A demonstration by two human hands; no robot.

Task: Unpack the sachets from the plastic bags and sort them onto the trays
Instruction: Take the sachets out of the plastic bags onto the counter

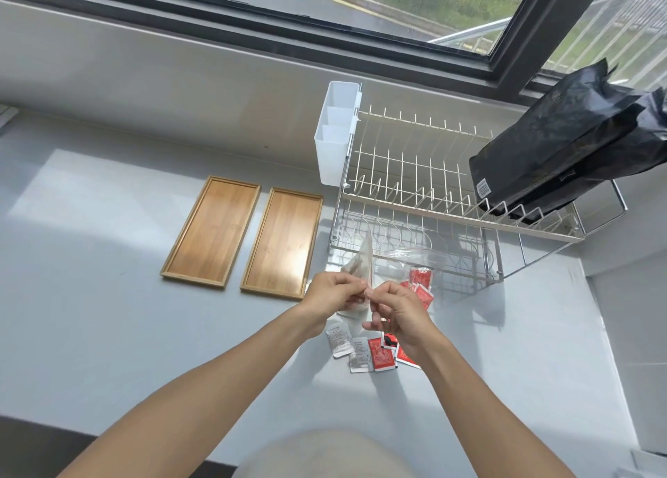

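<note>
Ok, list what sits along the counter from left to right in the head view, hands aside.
Left wooden tray → right wooden tray → white utensil holder → wire dish rack → black bags leaning on the rack's right end.

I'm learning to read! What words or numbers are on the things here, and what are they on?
No text here is clear enough to quote.
White sachets: small grey print, too blurred to read.
Red sachets: white markings, too small to read.
Black bags on the dish rack: a white label, too small to read.
Wooden trays: no writing.
</note>
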